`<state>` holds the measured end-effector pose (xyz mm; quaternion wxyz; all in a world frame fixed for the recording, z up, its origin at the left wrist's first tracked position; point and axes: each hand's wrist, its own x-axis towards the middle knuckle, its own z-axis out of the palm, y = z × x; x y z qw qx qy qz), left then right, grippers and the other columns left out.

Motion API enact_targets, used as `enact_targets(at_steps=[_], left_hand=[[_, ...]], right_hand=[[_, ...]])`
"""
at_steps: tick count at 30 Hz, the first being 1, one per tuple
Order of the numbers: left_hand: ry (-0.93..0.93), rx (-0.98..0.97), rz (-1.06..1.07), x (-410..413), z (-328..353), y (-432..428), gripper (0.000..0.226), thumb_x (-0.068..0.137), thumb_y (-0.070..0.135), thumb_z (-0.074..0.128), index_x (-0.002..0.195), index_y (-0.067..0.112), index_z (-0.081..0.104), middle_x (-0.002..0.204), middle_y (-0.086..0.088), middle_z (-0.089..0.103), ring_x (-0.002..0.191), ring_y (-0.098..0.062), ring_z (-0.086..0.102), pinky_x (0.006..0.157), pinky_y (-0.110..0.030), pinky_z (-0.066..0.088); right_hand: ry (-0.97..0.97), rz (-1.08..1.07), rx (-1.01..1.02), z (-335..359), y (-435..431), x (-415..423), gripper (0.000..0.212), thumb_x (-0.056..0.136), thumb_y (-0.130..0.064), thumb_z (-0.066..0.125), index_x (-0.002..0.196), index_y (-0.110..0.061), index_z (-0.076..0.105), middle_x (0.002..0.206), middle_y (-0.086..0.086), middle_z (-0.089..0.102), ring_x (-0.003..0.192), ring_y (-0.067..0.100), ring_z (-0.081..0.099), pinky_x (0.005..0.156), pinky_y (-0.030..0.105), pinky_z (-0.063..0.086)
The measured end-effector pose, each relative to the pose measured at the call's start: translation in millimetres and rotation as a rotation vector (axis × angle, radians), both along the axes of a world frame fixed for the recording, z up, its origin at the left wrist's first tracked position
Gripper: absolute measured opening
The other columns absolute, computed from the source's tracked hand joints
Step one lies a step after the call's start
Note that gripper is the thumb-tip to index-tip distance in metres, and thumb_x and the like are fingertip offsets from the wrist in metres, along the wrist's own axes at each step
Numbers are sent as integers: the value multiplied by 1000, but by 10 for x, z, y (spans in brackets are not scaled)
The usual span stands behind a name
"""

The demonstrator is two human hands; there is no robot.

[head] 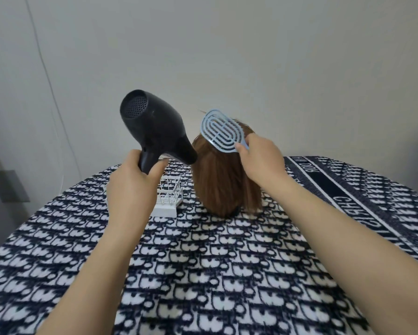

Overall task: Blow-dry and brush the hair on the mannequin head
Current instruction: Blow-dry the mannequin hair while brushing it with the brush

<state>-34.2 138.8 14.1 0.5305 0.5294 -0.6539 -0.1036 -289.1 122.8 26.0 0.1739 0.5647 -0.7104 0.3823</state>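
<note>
Fuzzy blanket [203, 274], glossy dryer [154, 126], slotted oval brush [221, 130], straight hair [222, 184]

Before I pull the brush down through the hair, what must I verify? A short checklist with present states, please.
Grip of left hand on the hair dryer handle: ok.
Nozzle of the hair dryer points at the hair: ok.
Hold of right hand on the brush handle: ok.
The brush sits at the top of the hair: ok.
Airflow is on: cannot tell.
The white wire rack stands apart from the hair: ok.
</note>
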Motion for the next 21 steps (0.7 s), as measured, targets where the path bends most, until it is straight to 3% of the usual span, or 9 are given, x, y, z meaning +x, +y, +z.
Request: enact_targets(at_steps=[3, 5, 11, 16, 21], left_hand=[[-66, -47, 34, 14, -20, 18, 30, 95, 48, 65, 95, 19, 57, 69, -2, 62, 68, -33, 63, 63, -43, 48], [-40, -33, 7, 24, -19, 26, 30, 95, 48, 66, 96, 19, 59, 71, -3, 64, 69, -33, 66, 67, -48, 53], [-21, -27, 9, 94, -62, 14, 27, 93, 50, 64, 95, 24, 58, 74, -1, 68, 68, -30, 66, 68, -47, 54], [-64, -46, 68, 105, -110, -12, 28, 94, 51, 64, 93, 24, 56, 65, -1, 61, 66, -30, 60, 59, -40, 45], [-33, -22, 25, 93, -149, -30, 27, 93, 49, 66, 93, 24, 57, 69, 0, 65, 68, -30, 66, 68, -46, 53]], right_hand=[[91, -41, 69, 133, -119, 91, 28, 98, -40, 48, 86, -15, 54, 94, 10, 65, 87, 32, 61, 61, 30, 31], [139, -60, 120, 164, -165, 150, 28, 98, -39, 48, 92, -14, 59, 98, 10, 67, 89, 31, 62, 62, 30, 32], [262, 44, 197, -82, -140, 245, 27, 96, -38, 50, 78, -19, 47, 82, 3, 62, 72, 27, 59, 52, 29, 29], [313, 102, 259, -456, -85, 299, 25, 97, -36, 51, 78, -20, 45, 84, 3, 64, 76, 28, 63, 54, 29, 30], [291, 95, 357, -766, -114, 276, 24, 98, -36, 49, 83, -17, 52, 85, 3, 63, 77, 28, 62, 56, 30, 34]])
